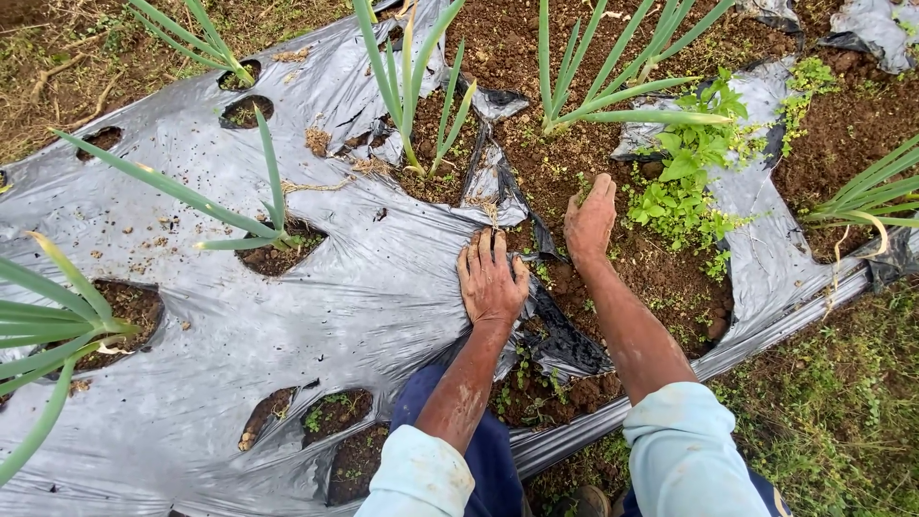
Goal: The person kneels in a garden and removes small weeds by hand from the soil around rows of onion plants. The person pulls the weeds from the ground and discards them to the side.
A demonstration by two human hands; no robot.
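1 grey plastic sheet (191, 335) covers the bed, with 6 green-leaved plants visible from far left to right. The left hand (491, 280) lies flat on the sheet's torn edge, fingers (483, 251) spread, holding nothing. Just right and farther, the right hand (590, 218) presses bare soil (536, 153), fingers together, beside 1 weed clump (684, 182).

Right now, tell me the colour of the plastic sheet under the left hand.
Silvery grey plastic sheet, black on its torn underside; head view.
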